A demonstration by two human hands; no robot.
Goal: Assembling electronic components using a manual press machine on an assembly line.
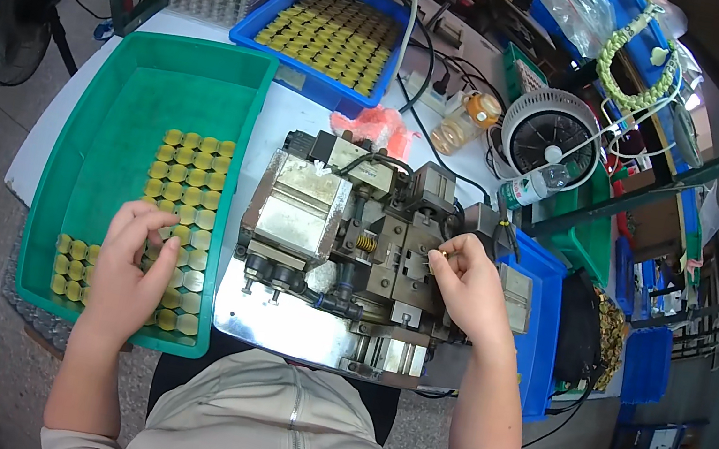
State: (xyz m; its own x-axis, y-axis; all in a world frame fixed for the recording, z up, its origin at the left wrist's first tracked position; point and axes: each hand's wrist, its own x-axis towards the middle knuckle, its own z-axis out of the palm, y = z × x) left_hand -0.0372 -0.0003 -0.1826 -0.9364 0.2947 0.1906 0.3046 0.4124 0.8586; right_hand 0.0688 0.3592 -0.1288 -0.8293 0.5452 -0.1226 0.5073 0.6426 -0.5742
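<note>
My left hand hovers over the right part of a green plastic tray, thumb and fingers curved but apart, with nothing visible in them. Rows of small yellow coil-like pieces lie beneath and around it. At the metal machine fixture in front of me, my right hand is closed in a pinch. Between its thumb and forefinger a bit of a small gold-coloured piece shows, right by the fixture's block; the fingers hide most of it.
Behind the green tray stands a blue tray full of yellow pieces. A pink cloth, an orange-capped bottle, a fan and cables sit behind the machine. Right of it is another blue tray, below a metal shelf bar.
</note>
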